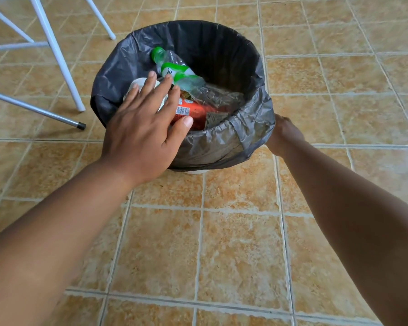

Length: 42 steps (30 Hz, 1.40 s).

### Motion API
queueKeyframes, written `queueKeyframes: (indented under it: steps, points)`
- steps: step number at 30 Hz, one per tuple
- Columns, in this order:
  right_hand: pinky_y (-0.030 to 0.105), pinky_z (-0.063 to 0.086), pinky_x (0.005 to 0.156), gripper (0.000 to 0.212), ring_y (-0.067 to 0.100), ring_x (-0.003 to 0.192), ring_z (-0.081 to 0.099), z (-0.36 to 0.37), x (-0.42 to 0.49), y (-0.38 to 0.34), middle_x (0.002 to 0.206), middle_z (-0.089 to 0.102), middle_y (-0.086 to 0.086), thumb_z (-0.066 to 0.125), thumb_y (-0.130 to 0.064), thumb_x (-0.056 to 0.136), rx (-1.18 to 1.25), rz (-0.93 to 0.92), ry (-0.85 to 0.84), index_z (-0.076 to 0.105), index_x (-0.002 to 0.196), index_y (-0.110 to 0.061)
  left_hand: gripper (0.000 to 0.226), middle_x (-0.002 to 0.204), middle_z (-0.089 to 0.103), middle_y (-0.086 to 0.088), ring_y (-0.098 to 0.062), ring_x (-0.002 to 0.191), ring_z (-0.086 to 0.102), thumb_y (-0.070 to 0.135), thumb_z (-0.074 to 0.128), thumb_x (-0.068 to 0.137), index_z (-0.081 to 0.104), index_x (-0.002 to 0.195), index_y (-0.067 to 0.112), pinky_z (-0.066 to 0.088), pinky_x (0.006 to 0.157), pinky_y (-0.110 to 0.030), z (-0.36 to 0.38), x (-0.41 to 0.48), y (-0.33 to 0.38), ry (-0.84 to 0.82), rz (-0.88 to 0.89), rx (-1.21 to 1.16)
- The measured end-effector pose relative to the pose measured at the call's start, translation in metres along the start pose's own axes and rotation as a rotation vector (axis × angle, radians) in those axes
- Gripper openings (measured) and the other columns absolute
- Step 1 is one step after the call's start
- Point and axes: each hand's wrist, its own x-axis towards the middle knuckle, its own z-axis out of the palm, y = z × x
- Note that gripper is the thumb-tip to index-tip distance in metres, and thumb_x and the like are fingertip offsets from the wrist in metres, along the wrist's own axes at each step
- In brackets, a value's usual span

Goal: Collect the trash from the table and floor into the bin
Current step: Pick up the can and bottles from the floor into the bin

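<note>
White metal legs are seen in the upper left of the frame, on a tan tiled floor; one thinner leg ends in a black tip.

Left of centre, the left hand is held palm down over the near left part of the bin, fingers straight and spread, nothing gripped. A crumpled white item is partly covered by those fingers; contact cannot be confirmed.

The bin is placed on the floor at upper centre and is lined with a black liner folded over the rim. Trash is noted inside: a clear plastic bottle with green cap and green label, lying tilted; a red packet with a barcode, just beside the thumb; crumpled clear plastic to its right.

At the bin's lower right edge, the right hand is pressed against the liner's outer side. Its fingers are hidden behind the bin, so its grip cannot be told.
</note>
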Motion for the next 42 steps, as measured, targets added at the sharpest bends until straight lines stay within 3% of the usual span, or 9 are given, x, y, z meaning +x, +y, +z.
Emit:
queueKeyframes:
  steps: [4,9,14,20,23,25,29,36,42]
  points:
    - [0.048,0.055,0.076,0.031,0.040,0.102,0.055,0.009,-0.009,0.014,0.113,0.055,0.018,0.058,-0.013,0.092,-0.005,-0.032,0.095,0.053,0.121,-0.004,0.070,0.163,0.027,-0.010,-0.029,0.153,0.016,0.051,0.016,0.100,0.037,0.151,0.007,0.013,0.124,-0.048,0.002,0.000,0.000,0.009,-0.002,-0.005]
    - [0.041,0.048,0.071,0.036,0.042,0.099,0.057,0.000,-0.017,0.030,0.114,0.058,0.022,0.066,-0.014,0.089,0.033,-0.042,0.194,0.054,0.120,-0.001,0.071,0.164,0.025,-0.009,-0.028,0.154,0.014,0.052,0.015,0.100,0.036,0.151,0.008,0.012,0.125,-0.047,0.003,0.001,-0.002,0.003,-0.002,-0.015]
    - [0.045,0.050,0.082,0.048,0.044,0.106,0.057,-0.036,-0.033,0.034,0.124,0.059,0.024,0.070,-0.017,0.087,0.165,-0.009,0.381,0.054,0.131,-0.004,0.074,0.165,0.022,-0.008,-0.026,0.154,0.011,0.055,0.011,0.099,0.030,0.154,0.009,0.010,0.125,-0.046,0.002,0.002,-0.002,-0.015,-0.012,-0.014]
    - [0.022,0.043,0.083,0.047,0.022,0.101,0.063,-0.129,-0.051,0.002,0.115,0.068,0.007,0.065,-0.035,0.082,0.558,0.079,0.765,0.062,0.125,-0.016,0.077,0.166,0.015,-0.007,-0.024,0.155,0.008,0.057,0.009,0.098,0.025,0.155,0.009,0.007,0.126,-0.044,0.002,0.001,-0.001,-0.018,-0.022,-0.009]
    - [0.007,0.047,0.078,0.054,0.001,0.092,0.065,-0.168,-0.071,-0.037,0.111,0.070,-0.001,0.066,-0.041,0.084,0.761,-0.082,0.853,0.056,0.132,-0.016,0.077,0.167,0.013,-0.008,-0.024,0.155,0.007,0.057,0.009,0.098,0.023,0.156,0.008,0.004,0.126,-0.042,0.001,0.001,-0.002,-0.005,-0.020,-0.007]
    - [0.006,0.048,0.072,0.051,-0.008,0.085,0.063,-0.180,-0.087,-0.065,0.105,0.070,-0.005,0.068,-0.042,0.085,0.778,-0.206,0.812,0.059,0.128,-0.018,0.078,0.167,0.011,-0.009,-0.023,0.155,0.005,0.058,0.009,0.098,0.019,0.157,0.008,0.002,0.126,-0.041,0.001,0.001,-0.002,-0.004,-0.025,-0.006]
    - [0.025,0.057,0.075,0.049,0.010,0.083,0.069,-0.174,-0.107,-0.103,0.105,0.074,0.003,0.068,-0.047,0.084,0.512,-0.340,0.673,0.067,0.125,-0.019,0.080,0.168,0.003,-0.009,-0.023,0.155,-0.001,0.059,0.008,0.097,0.011,0.158,0.008,0.000,0.126,-0.041,-0.001,0.000,-0.001,-0.005,-0.037,-0.007]
    - [0.043,0.040,0.090,0.058,0.036,0.114,0.049,-0.150,-0.102,-0.118,0.116,0.065,0.011,0.055,-0.066,0.087,0.109,-0.199,0.516,0.061,0.132,-0.030,0.082,0.167,0.004,-0.010,-0.022,0.155,0.000,0.061,0.004,0.096,0.011,0.158,0.008,-0.003,0.125,-0.039,-0.001,0.000,-0.002,-0.029,-0.038,0.000]
    - [0.053,0.037,0.106,0.077,0.041,0.138,0.032,-0.144,-0.094,-0.117,0.154,0.034,0.013,0.036,-0.067,0.094,0.109,-0.197,0.379,0.019,0.157,-0.026,0.082,0.167,0.007,-0.009,-0.022,0.155,0.002,0.062,0.005,0.096,0.012,0.158,0.008,-0.002,0.126,-0.040,0.001,0.000,-0.002,-0.040,-0.044,0.009]
